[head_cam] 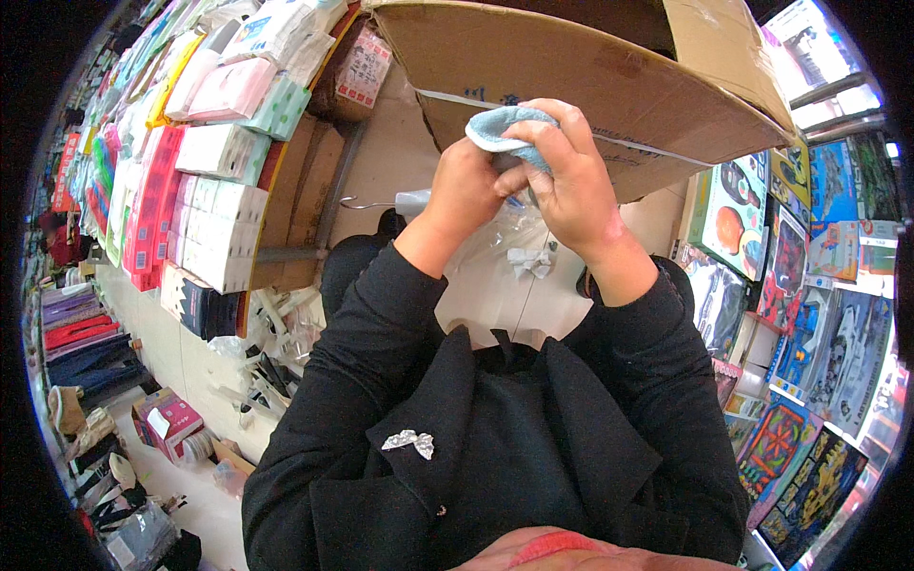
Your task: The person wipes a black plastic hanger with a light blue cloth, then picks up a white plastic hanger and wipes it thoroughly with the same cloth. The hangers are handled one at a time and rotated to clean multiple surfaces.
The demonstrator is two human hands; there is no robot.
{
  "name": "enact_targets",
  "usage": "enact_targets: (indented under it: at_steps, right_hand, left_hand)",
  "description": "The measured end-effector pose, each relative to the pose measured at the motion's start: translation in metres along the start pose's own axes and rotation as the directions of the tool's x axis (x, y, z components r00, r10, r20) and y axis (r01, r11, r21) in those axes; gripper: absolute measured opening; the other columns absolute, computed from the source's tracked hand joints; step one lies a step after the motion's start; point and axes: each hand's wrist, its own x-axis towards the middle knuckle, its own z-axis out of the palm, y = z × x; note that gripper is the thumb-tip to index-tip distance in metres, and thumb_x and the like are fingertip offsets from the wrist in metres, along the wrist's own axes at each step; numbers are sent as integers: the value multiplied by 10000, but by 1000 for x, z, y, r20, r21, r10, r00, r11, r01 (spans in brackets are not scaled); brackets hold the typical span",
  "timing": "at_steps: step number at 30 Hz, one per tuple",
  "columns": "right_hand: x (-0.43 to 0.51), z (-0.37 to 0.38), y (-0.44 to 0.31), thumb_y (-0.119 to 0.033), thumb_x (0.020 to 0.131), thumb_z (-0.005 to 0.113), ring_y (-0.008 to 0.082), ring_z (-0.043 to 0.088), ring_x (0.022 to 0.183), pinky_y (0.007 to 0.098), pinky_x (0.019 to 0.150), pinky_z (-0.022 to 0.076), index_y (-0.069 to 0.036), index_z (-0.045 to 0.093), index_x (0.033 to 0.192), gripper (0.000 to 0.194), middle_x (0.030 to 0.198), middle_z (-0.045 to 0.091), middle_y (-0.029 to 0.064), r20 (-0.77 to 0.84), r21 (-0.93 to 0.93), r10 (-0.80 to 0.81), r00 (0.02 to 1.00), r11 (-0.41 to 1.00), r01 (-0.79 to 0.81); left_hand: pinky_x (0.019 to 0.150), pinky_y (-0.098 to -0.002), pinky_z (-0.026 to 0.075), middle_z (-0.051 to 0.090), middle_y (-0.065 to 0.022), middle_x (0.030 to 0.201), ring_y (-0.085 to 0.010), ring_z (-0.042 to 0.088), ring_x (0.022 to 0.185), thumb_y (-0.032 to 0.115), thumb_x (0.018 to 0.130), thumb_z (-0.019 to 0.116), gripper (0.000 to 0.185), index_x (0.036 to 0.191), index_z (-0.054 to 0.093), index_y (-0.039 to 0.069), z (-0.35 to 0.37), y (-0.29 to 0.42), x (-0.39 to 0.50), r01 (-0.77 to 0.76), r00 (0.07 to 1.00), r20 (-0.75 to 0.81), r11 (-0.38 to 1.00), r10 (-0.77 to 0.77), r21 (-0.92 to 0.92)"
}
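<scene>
A light-blue cloth item (508,125) with a white edge is held up between both hands in front of the carton. My right hand (575,175) bends its fingers over the top and outer side of the cloth. Thumb and fingers of my left hand (463,180) grip it from the lower left, touching the right hand. What lies between the palms is mostly hidden. Beneath the hands, clear plastic wrapping (475,250) and a crumpled white tissue (530,263) rest on the tiled floor. A metal hanger hook (360,204) sticks out left of the wrapping.
A large cardboard carton (571,93) stands just beyond my hands. At left, a shelf holds packs of tissues (214,210), with loose white parts (264,371) on the floor below. Boxed toys (735,207) line the right side. A purple-red box (171,421) sits at lower left.
</scene>
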Motion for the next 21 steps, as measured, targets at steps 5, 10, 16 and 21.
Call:
enact_targets:
  at_steps: [5,10,16,21]
  right_hand:
    - [2,-11,16,-140,915,616,269,603,971,343,855,479,-48,621,1063,175,1054,623,119,25,286,329,944,903,-322]
    - [1,-9,21,-223,997,541,126,557,873,284,810,459,-25,628,1031,219,891,617,41,119,583,514,850,657,-478]
    - [7,-20,12,-285,873,720,222,650,858,327,805,499,-34,643,1044,314,921,679,128,160,242,369,916,885,-399]
    - [9,-27,7,-304,764,825,236,669,795,356,732,521,-36,646,1021,413,890,692,133,264,196,455,850,838,-510]
  left_hand:
    - [731,-403,549,688,-172,981,-367,679,856,346,752,821,480,1097,661,53,-2,14,4,-181,981,121,937,151,299]
    - [827,-411,528,682,-182,1040,-373,671,960,308,708,854,563,1139,652,7,-2,17,0,-155,979,167,959,117,237]
    - [762,-410,543,688,-155,992,-364,674,886,377,735,827,504,1079,663,47,-4,5,2,-151,977,180,961,110,231]
    - [765,-415,539,689,-160,996,-369,674,901,347,758,814,475,1090,653,48,-6,3,3,-158,978,172,960,120,231]
